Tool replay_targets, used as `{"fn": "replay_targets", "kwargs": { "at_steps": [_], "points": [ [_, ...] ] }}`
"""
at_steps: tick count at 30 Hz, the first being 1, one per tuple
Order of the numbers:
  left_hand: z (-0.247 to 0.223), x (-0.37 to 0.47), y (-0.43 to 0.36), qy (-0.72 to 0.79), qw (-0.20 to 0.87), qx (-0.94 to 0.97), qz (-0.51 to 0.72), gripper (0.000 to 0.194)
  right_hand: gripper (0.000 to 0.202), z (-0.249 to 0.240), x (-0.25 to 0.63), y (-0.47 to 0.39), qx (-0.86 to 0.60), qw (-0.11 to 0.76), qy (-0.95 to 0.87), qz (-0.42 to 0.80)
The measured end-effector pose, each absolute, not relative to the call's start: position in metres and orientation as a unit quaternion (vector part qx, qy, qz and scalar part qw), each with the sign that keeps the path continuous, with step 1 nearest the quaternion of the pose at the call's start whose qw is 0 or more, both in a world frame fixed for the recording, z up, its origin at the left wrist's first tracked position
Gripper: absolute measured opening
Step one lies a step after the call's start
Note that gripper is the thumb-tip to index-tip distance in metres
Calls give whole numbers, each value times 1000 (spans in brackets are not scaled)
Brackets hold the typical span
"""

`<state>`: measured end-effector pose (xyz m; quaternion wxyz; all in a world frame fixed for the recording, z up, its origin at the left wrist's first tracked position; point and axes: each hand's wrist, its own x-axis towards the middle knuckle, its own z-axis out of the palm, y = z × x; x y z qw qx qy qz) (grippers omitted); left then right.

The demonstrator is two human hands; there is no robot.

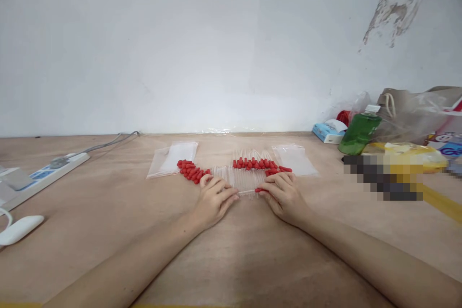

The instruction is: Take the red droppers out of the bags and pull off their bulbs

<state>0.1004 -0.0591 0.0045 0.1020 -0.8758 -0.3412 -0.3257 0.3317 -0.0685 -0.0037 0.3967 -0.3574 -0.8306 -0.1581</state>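
My left hand (216, 198) pinches the left end of a thin clear tube (247, 192) near the table's middle. At the tube's right end, my right hand (283, 195) grips a small red cap (258, 190), which touches or sits on the tube; which of these I cannot tell. Behind the hands lies a row of clear tubes (231, 178). Farther back, a row of red-capped tubes (252, 163) lies with the caps toward me. A heap of red caps (191, 171) rests beyond my left hand. A few more red pieces (285, 169) lie just beyond my right hand.
Clear plastic bags (178, 156) (294, 159) lie at both sides of the tubes. On the left are a power strip (77, 160) and a white mouse-like object (22, 229). A green bottle (361, 130), a tissue pack (327, 132) and a yellow package (415, 156) stand or lie right.
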Motion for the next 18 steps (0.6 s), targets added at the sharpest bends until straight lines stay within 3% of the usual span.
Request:
{"fn": "replay_targets", "kwargs": {
  "at_steps": [18],
  "points": [
    [4,90,-59,-336,96,-884,-310,21,16,0,341,-70,-337,383,-849,-137]
  ]
}}
